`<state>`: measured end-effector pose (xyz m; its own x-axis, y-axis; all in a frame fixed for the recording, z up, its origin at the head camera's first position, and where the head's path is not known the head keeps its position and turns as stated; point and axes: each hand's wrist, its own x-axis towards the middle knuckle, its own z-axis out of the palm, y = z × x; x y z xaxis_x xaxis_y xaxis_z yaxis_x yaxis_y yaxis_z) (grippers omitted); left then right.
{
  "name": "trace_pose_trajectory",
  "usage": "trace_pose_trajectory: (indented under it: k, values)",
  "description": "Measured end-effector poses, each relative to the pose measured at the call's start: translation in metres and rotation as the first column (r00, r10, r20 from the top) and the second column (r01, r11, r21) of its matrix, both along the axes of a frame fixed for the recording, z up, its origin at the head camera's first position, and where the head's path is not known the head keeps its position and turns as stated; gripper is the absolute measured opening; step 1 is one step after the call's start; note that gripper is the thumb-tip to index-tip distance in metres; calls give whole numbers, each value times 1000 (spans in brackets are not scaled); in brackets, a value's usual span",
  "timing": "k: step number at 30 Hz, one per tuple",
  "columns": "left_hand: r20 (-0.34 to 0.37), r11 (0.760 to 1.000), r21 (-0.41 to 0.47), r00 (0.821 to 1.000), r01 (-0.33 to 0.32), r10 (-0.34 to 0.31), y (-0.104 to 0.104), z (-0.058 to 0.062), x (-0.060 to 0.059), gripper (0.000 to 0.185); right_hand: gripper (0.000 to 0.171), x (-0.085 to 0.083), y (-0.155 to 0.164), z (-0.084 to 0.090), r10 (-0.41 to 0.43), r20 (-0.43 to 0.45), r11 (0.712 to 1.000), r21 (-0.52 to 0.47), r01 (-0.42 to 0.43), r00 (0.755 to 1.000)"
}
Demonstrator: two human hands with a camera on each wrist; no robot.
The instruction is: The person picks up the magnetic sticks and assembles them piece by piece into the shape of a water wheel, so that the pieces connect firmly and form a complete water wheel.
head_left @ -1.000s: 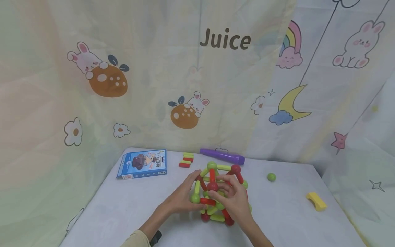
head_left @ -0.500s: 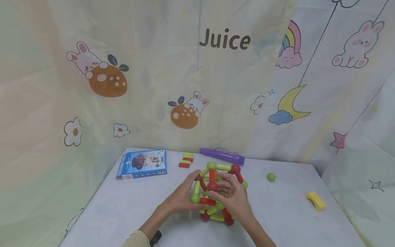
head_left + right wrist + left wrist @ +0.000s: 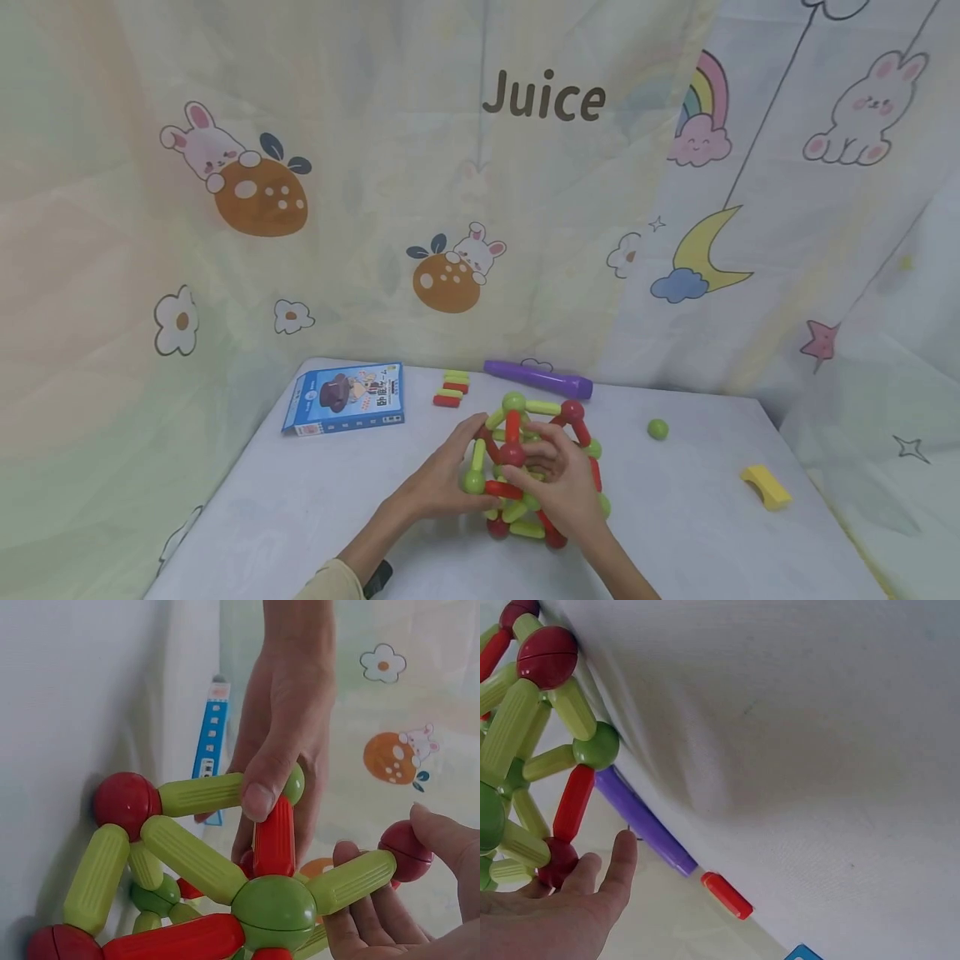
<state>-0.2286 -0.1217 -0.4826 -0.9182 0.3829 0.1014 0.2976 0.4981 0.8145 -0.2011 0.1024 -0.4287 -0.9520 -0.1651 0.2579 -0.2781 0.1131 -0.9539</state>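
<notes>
A ball-and-stick toy structure (image 3: 527, 529) of red and green balls joined by red and light green rods stands on the table. My left hand (image 3: 441, 481) grips its left side, with the thumb pressed on a red rod (image 3: 275, 838) beside a green ball and the fingers behind. Thumb and fingers of my right hand (image 3: 567, 482) pinch a red ball (image 3: 405, 851) on the near upper side. Those fingers also lie against the light green rod (image 3: 352, 881) joined to that ball. Some of the structure's inner parts are hidden by my hands.
Behind the structure lies a purple tapered tube (image 3: 538, 379). Several loose red and green rods (image 3: 448, 393) and a blue picture box (image 3: 347, 398) are at the back left. On the right are a loose green ball (image 3: 657, 429) and a yellow arched block (image 3: 766, 487).
My right hand and the red ball it pinches have shifted slightly left. The left hand keeps its hold, and the rest of the structure stands almost unchanged.
</notes>
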Motion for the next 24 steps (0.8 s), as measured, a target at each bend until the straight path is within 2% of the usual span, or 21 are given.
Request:
trace_pose_trajectory:
  k: [5,10,14,17,20,22,24]
  values:
    - [-3,1000,3,1000,7,-7,-1,-1,0,115,60,1,0,1,19,5,1000,17,-19,1000]
    - [-6,1000,13,1000,19,-19,-1,0,0,116,72,1,15,0,86,15,990,111,-87,996]
    - [-6,1000,13,1000,15,-15,-2,1,0,116,71,0,29,-5,170,-36,969,189,-160,985]
    - [-7,1000,15,1000,9,-9,-3,1,-1,116,66,-3,33,-8,233,-81,957,196,-214,969]
    - [-6,999,20,1000,31,-31,-3,1,-2,115,62,-3,34,-10,239,-113,958,187,-216,964]
    - [12,998,6,998,55,-55,-5,4,-4,116,62,-3,36,-10,231,-124,959,195,-205,965]
    - [35,998,15,998,53,-54,-9,7,-8,112,59,-1,41,-9,211,-135,962,207,-181,968]
